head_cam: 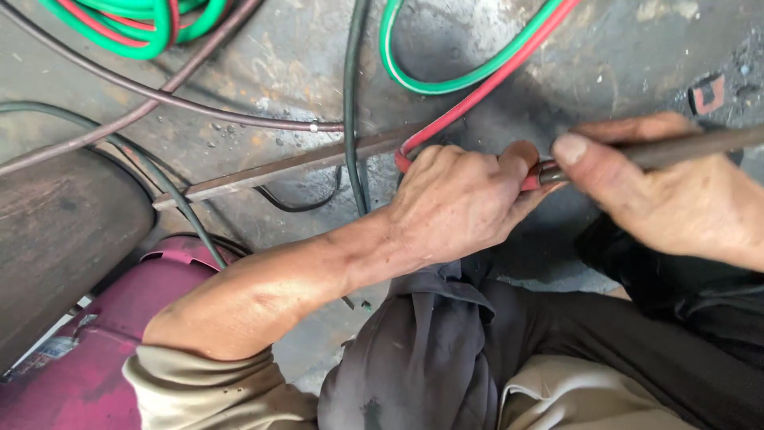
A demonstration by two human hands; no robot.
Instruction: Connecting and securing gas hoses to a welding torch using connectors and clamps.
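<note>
Floor: stained concrete floor (263,56), green/red hose coils, black cables, rusty flat steel bar (270,171) lying across.
Head view, left hand (458,199): fist closed round red hose (477,95) end, w/ thumb up by the joint.
Right hand (676,199): gripping metal torch tube (684,147), thumb on top.
Joint: tube tip meets hose end btwn hands; fully seated or not, can't tell.
Nearby: maroon gas cylinder (119,318) lower left.
</note>
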